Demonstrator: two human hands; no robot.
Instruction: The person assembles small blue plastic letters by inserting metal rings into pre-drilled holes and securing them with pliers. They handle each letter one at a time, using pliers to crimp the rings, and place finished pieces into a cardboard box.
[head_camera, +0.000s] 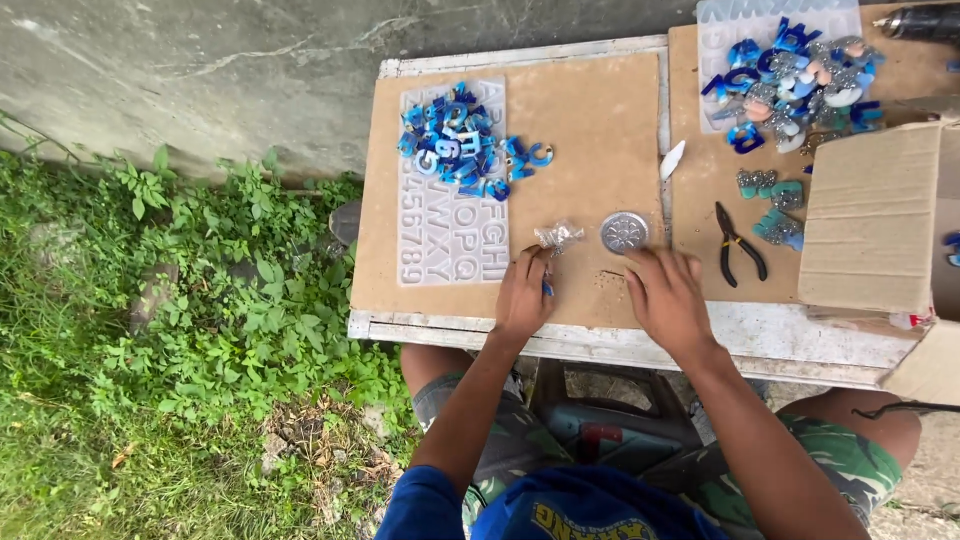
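My left hand (524, 295) rests on the brown board (600, 130) near the table's front edge, its fingers closed on a small blue piece (548, 288). A little clear plastic bag (558, 236) lies just beyond its fingertips. My right hand (665, 295) lies flat on the board beside it, fingers apart and holding nothing. A round silver lid (624, 232) sits just past the right fingertips. Farther back on the left, a pile of blue resin letters (460, 140) covers part of a clear letter mould (452, 225).
Black pliers (738, 245) lie right of my right hand. A cardboard box flap (872, 215) rises at the right. A second pile of blue and glittery letters (795, 75) sits at the back right, with a white tube tip (672, 160) between the boards. Weeds grow at left.
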